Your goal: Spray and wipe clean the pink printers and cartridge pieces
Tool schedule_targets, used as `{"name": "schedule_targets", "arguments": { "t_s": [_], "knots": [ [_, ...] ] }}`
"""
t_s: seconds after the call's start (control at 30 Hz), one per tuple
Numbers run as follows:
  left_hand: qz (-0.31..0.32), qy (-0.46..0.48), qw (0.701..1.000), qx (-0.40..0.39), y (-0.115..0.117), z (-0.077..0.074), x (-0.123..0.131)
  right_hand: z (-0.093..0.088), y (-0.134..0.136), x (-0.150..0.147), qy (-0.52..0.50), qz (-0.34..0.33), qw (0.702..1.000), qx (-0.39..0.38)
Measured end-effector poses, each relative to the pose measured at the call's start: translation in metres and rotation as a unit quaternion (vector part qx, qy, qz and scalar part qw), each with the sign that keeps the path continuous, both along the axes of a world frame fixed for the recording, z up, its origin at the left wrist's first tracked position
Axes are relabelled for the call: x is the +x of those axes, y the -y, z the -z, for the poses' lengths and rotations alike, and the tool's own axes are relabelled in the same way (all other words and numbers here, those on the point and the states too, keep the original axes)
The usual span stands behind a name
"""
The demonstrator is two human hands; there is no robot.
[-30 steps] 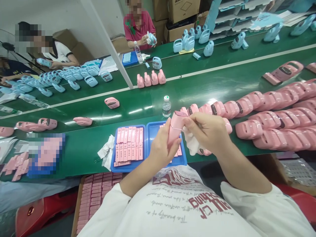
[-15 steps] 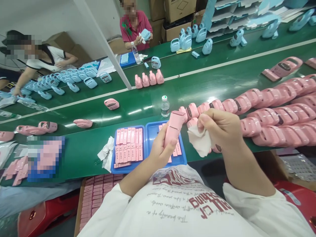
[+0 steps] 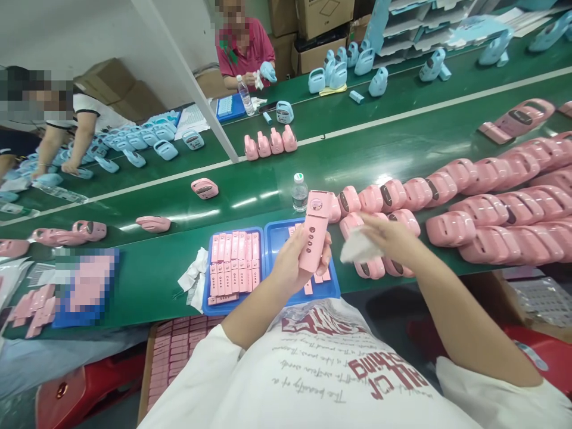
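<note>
My left hand (image 3: 292,265) is closed round a long pink device (image 3: 314,232), held upright with its button face toward me above a blue tray (image 3: 274,235). My right hand (image 3: 386,235) pinches a white wiping cloth (image 3: 357,250) just right of the device, over the front pink housings (image 3: 379,265). A second blue tray (image 3: 232,265) to the left is packed with several pink button panels.
Rows of pink housings (image 3: 487,202) fill the green belt (image 3: 357,161) at right. A small water bottle (image 3: 299,192) stands behind the trays. A crumpled white cloth (image 3: 193,278) lies left of them. Two other people work on blue units (image 3: 134,140) across the belt.
My left hand turned the pink device so its button face points at me. My right hand with the cloth moved off it, down and to the right.
</note>
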State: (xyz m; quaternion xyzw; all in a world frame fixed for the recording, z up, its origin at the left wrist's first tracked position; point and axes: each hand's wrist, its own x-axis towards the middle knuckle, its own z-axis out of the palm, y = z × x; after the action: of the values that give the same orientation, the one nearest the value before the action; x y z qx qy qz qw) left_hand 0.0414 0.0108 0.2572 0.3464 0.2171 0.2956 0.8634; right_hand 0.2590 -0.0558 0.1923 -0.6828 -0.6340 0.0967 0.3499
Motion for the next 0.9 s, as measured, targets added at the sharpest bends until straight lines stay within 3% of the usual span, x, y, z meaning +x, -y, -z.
{"name": "schedule_targets", "arguments": {
  "t_s": [0.1,0.2,0.33,0.47,0.6,0.77,0.9],
  "knots": [
    [0.018,-0.01,0.998,-0.064,-0.001,0.002,0.004,-0.039,-0.002,-0.014,0.0,0.105,0.978,0.182],
    [0.024,-0.025,0.996,-0.076,0.001,0.006,0.01,-0.058,-0.007,-0.04,-0.003,0.069,0.947,0.315],
    [0.003,-0.055,0.998,-0.025,0.003,0.01,0.018,-0.053,-0.016,-0.066,0.004,-0.09,0.95,0.3],
    [-0.039,-0.083,0.996,-0.002,0.0,0.015,0.02,-0.035,-0.014,-0.079,0.0,-0.15,0.946,0.287],
    [-0.059,-0.146,0.987,0.017,-0.006,0.025,0.014,-0.026,-0.011,-0.081,0.012,-0.269,0.916,0.299],
    [-0.046,-0.161,0.984,0.058,-0.005,0.03,0.013,-0.034,-0.022,-0.078,0.023,-0.176,0.937,0.302],
    [-0.105,-0.173,0.973,0.114,-0.006,0.032,0.012,-0.023,-0.012,-0.091,0.014,-0.278,0.917,0.286]
  ]
}}
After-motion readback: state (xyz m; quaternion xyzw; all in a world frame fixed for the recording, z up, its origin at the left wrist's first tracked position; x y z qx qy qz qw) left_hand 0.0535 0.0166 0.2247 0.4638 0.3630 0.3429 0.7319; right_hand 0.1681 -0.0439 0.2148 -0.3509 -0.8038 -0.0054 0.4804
